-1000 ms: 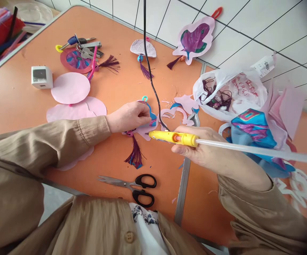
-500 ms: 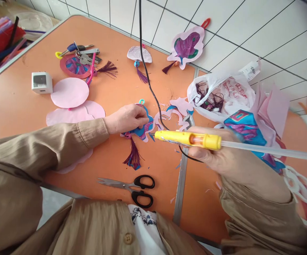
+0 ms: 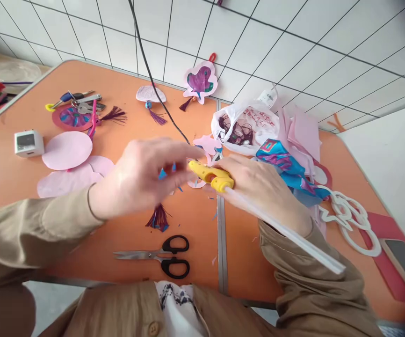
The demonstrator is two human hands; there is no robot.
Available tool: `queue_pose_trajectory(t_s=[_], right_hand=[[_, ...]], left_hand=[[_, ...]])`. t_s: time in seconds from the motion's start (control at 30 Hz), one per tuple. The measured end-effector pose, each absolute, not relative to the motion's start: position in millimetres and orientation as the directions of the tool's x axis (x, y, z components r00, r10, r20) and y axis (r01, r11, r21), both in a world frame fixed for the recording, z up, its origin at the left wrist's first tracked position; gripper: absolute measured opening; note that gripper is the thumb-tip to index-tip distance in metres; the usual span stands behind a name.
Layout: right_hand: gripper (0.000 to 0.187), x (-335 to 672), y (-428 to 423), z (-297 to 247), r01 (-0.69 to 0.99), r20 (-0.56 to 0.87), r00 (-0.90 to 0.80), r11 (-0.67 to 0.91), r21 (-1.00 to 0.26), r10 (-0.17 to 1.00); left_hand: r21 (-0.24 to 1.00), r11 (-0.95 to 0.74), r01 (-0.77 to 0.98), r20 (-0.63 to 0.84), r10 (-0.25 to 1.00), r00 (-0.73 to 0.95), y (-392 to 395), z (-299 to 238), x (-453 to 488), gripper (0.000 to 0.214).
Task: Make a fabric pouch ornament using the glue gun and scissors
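Note:
My right hand [image 3: 267, 189] is wrapped round a yellow hot glue gun [image 3: 206, 174], above the middle of the table. A long, whitish glue stick [image 3: 286, 229] juts from its rear end. Beside the gun's front end is my left hand [image 3: 137, 175], lifted and slightly blurred, thumb and fingers apart with nothing visible between them. Mostly hidden beneath it lies a blue and purple cloth ornament with a dark purple tassel [image 3: 158, 217]. Pink and blue cut scraps [image 3: 206, 144] lie just beyond the gun. Black-handled scissors [image 3: 155, 254] rest nearer to me, blades pointing left.
A black cord [image 3: 153, 86] hangs down to the gun. Pink cutouts [image 3: 67, 150], a white charger [image 3: 29, 143] and keys [image 3: 83, 106] lie left. A plastic bag of tassels [image 3: 248, 128], blue cloth [image 3: 279, 164], white rings [image 3: 355, 220] and a phone [image 3: 404, 264] are right.
My left hand has let go of the blue ornament and risen towards the glue gun. The gun has turned, its glue stick now slanting towards me. The view has shifted right and up.

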State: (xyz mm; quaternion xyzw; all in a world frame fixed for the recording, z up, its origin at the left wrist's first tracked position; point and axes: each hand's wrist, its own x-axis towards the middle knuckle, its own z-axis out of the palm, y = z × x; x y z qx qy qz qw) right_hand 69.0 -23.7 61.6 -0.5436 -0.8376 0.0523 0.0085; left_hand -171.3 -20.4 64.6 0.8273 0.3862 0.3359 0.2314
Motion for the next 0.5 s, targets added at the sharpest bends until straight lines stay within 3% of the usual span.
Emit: queue_pose_trajectory(t_s=[0.1,0.23,0.37,0.5], right_hand=[[0.017,58.7,-27.0,62.6,0.938,-0.053,-0.343,0.345,0.023,0.938],[0.022,52.5,-32.7,57.7,0.908,0.066,-0.418,0.418,0.013,0.906],[0.023,54.3,-32.9,51.1,0.883,0.061,-0.453,0.457,-0.106,0.889],[0.024,59.4,-29.2,44.5,0.825,0.118,-0.496,0.509,-0.246,0.86]], left_hand=[[0.276,-0.901,0.335,0.574,0.434,0.695,-46.3,80.6,-147.1,0.031],[-0.12,-0.977,0.177,0.687,0.047,0.725,-65.0,70.0,-117.5,0.03],[-0.284,-0.928,0.24,0.734,-0.05,0.677,-67.3,50.9,-108.4,0.036],[-0.382,-0.902,0.199,0.652,-0.111,0.75,-64.4,50.1,-106.8,0.036]])
